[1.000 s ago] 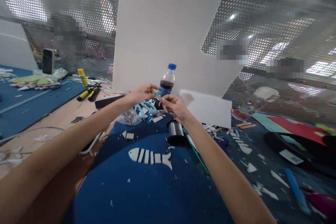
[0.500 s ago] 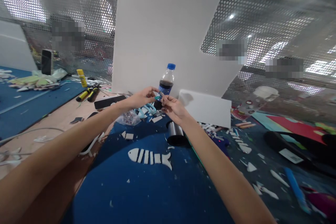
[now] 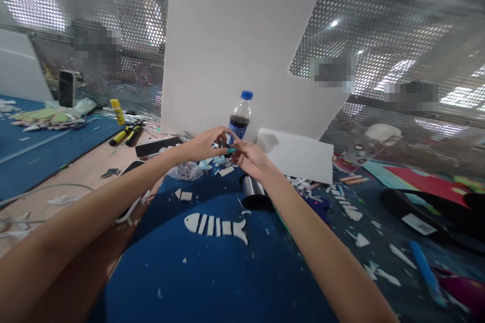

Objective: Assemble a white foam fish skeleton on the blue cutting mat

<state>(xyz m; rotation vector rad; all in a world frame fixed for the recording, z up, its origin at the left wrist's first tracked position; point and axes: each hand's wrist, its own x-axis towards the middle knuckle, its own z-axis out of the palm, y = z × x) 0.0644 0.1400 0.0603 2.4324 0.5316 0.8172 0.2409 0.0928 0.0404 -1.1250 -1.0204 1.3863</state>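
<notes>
My left hand (image 3: 207, 145) and my right hand (image 3: 253, 157) meet in front of the cola bottle (image 3: 239, 120), fingertips touching or nearly so. Both are closed in a pinch; whatever lies between the fingers is too small to make out. A teal patch, perhaps a painted nail, shows at my left thumb tip. Just below my right hand a spool of silvery wire (image 3: 253, 191) lies on its side, partly covered by the wrist. Nearer me, white foam pieces laid in a row form a fish skeleton (image 3: 214, 225) on the blue mat (image 3: 212, 282).
A white board (image 3: 242, 35) stands behind the bottle. At left are yellow-black cutters (image 3: 129, 133), a glue stick (image 3: 117, 112) and a dark phone-like slab (image 3: 157, 147). Foam scraps (image 3: 185, 196) and a plastic bag (image 3: 185, 171) lie around. At right are a clear jar (image 3: 366, 146) and a blue strip (image 3: 427, 272).
My left thumb, with the teal patch, has dropped slightly and moved right toward my right fingers. The fish pieces, spool and bottle stay in place.
</notes>
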